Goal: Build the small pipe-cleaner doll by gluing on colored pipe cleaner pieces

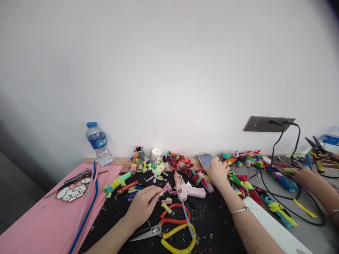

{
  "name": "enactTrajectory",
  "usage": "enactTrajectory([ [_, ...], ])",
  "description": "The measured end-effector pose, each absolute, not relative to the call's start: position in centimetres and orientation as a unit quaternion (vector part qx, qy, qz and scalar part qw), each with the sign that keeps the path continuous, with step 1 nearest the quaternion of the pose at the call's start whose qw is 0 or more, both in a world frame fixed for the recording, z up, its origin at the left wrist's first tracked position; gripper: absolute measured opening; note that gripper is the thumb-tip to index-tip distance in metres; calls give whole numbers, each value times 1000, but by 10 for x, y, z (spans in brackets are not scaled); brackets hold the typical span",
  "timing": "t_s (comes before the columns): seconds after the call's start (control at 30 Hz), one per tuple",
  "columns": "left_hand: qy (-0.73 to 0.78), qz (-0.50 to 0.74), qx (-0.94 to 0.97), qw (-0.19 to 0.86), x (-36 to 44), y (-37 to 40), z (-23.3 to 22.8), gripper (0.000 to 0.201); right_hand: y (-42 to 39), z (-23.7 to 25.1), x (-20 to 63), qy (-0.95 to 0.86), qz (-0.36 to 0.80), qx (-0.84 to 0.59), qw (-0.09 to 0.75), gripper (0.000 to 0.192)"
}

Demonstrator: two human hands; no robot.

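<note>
My left hand (pixel 144 204) pinches a pink strip (pixel 166 188); I hold it gently; my right hand (pixel 217 171) rests open on the phone (pixel 205 159).

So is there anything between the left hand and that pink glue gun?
Yes, a little. The left hand rests on the black mat with its fingertips on some pink pipe-cleaner scraps, and those scraps lie between the fingers and the pink glue gun. Nothing bigger stands in that gap.
</note>
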State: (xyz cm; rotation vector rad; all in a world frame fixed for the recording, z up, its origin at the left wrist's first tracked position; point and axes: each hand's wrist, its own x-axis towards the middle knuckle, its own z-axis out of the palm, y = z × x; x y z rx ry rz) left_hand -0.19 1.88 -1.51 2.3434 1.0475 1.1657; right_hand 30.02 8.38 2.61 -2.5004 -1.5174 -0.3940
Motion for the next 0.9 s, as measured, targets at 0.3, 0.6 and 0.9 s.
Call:
enactTrajectory([
  [0.3, 379, 422, 807, 165, -1, 20, -11, 18, 59, 33, 299, -562, -95, -781, 256, 40],
  [0.6, 403, 423, 793, 170, -1, 19, -12, 19, 21, 14, 276, -564, 235, -557, 563, 29],
  [0.9, 414, 413, 792, 175, 1, 18, -10, 19, 12, 21, 264, -591, 302, -514, 544, 31],
])
